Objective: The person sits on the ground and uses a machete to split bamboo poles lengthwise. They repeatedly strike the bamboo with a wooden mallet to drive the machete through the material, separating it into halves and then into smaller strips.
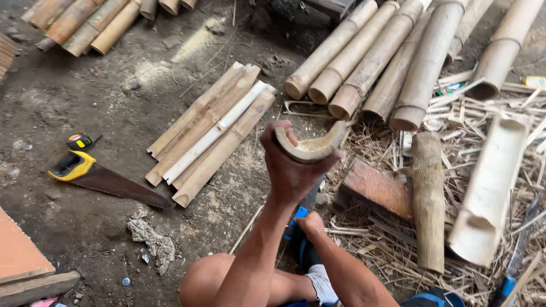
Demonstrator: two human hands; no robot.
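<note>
Left hand up close, fingers clamped over the curved split bamboo piece; right hand lower, grip hard to tell.

saw left of slats, poles behind, split bamboo right

The curved split bamboo piece looks dry, matt and fibrous. The pale bamboo slats are smooth; the handsaw's rusty metal blade is dull, with a glossy yellow plastic handle.
</note>
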